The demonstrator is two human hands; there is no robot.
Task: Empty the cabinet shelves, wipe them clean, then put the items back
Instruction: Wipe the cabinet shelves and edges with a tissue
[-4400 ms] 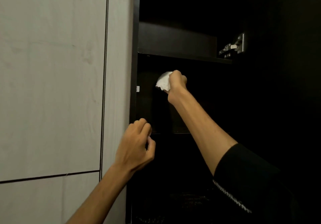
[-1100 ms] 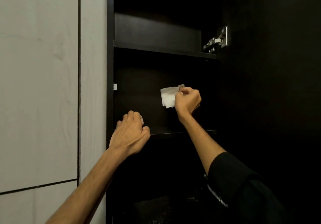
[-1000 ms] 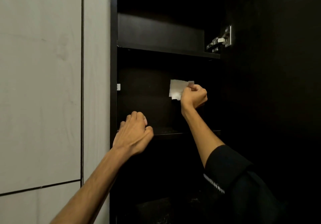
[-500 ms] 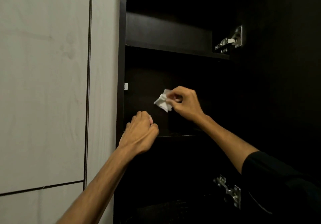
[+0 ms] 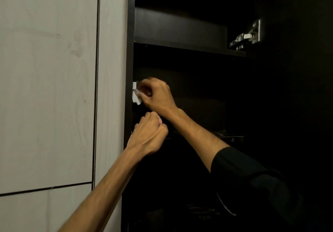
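Wiping is what I am doing at this moment, with my right hand (image 5: 158,94) reaching across into the dark cabinet (image 5: 180,87) and pinching a small white tissue (image 5: 136,97) between curled fingers and thumb. I am pressing the tissue against the inner left wall of the compartment, just inside the front edge, close to a small white peg (image 5: 134,84) on that wall; the bunched grip is keeping the thin paper from slipping while I rub.

My left hand (image 5: 149,134) is sitting below it, clenched into a loose fist at the front lip of the lower shelf (image 5: 230,138). I cannot tell whether it is gripping the shelf edge or only resting there; I judge it is steadying me while the other arm is crossing over.

Nothing is showing on the shelf above (image 5: 180,42) or in the compartment I am working in, though the interior is very dark, so I judge the emptying is done and the putting back is not yet begun. The metal hinge (image 5: 246,35) at the upper right is standing open with the door (image 5: 297,87) swung out on that side. Pale wooden panels (image 5: 48,87) are filling the left.
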